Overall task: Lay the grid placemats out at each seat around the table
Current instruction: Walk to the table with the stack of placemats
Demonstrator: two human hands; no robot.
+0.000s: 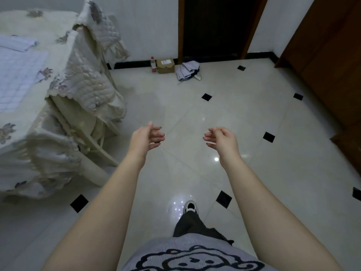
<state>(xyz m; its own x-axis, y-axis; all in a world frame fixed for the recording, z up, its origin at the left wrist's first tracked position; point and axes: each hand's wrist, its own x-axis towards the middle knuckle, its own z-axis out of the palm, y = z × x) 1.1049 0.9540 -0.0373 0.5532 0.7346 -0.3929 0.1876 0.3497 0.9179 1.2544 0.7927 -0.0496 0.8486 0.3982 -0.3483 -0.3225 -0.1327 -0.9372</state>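
A pale grid placemat (17, 75) lies flat on the table (23, 137) at the left, which is draped in a cream floral cloth. A second grid placemat (16, 43) lies farther back on the same table. My left hand (146, 138) and my right hand (221, 138) hang out in front of me over the floor, to the right of the table. Both hold nothing, with their fingers loosely curled. Neither hand touches the table or a placemat.
Two chairs with quilted cream covers (91, 89) stand at the table's right side. By the far wall sit a bottle (153, 64), a cardboard box (165, 65) and a folded umbrella (188, 71). A dark doorway (216, 26) is ahead; wooden doors (332, 55) stand to the right.
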